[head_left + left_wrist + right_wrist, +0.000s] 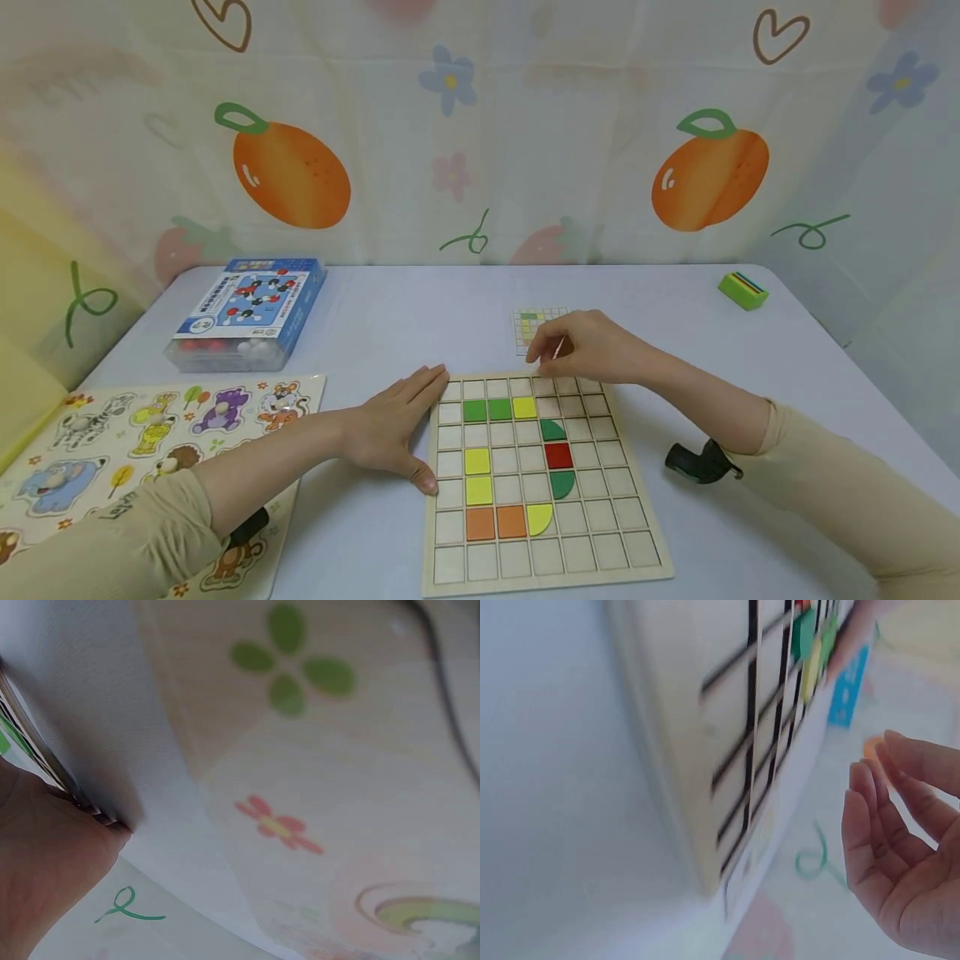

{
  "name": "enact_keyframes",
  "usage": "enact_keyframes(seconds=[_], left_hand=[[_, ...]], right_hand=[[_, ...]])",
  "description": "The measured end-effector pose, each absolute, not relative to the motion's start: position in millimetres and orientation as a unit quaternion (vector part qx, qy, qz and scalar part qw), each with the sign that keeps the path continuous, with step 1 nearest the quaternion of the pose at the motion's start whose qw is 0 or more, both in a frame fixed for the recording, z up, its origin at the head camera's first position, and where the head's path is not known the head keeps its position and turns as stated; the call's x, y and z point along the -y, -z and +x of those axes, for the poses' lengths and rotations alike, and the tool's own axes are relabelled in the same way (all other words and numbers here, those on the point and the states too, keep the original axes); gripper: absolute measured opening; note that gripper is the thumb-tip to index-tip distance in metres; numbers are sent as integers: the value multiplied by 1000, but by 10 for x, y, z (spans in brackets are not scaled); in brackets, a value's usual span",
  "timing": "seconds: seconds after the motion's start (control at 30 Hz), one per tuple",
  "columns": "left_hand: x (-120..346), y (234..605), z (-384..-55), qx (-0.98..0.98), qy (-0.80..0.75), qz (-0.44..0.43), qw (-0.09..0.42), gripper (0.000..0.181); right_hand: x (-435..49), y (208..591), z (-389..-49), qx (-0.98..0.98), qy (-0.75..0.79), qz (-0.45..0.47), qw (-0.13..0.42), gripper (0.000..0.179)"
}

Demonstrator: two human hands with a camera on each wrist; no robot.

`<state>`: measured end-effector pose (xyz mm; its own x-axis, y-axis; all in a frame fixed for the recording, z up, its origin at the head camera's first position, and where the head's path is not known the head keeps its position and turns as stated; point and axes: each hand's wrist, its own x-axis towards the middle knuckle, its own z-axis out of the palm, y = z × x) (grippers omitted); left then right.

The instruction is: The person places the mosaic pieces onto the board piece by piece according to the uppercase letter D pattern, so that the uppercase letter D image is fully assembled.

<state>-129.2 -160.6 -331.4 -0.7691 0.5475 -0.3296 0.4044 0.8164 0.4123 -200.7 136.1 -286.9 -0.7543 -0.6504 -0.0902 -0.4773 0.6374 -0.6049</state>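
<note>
A wooden grid board (551, 587) lies on the table. Across its top are green squares (475, 410) and a yellow square (524, 407); a green rounded piece (552, 430), red square (558, 456) and another green rounded piece run down the right. Two yellow squares (477, 461) stand on the left, with orange squares (481, 524) and a yellow rounded piece (539, 519) below. My left hand (390, 425) rests along the board's left edge, fingers extended. Over the far edge is my right hand (588, 346), its fingers loosely bent and nothing visible between them (907, 840).
A small printed grid card (522, 331) lies behind the board, partly covered by the right hand. On the left are an animal puzzle board (120, 479) and a boxed molecule set (247, 308). A green block (743, 291) sits at the back right.
</note>
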Motion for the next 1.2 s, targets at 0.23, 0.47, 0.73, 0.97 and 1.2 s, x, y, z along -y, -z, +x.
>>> enact_keyframes(seconds=[0.23, 0.47, 0.73, 0.97, 1.2], left_hand=[[1600, 3309, -1292, -926, -162, 260, 223, 133], [1601, 3296, -1281, -925, -162, 258, 225, 132], [1608, 3295, -1288, -924, -163, 261, 226, 133], [1605, 3293, -1286, -924, -163, 261, 226, 132], [1593, 3283, -1286, -924, -163, 260, 226, 132]], right_hand=[[-1835, 2809, -2142, -917, 266, -275, 115, 16], [-2365, 2792, -2198, -932, 252, -236, 111, 20], [-3065, 2861, -2200, -935, 238, -222, 140, 25], [-3571, 2980, -2139, -927, 246, -228, 166, 22], [-3980, 3129, -2165, -867, 295, -285, 284, 29]])
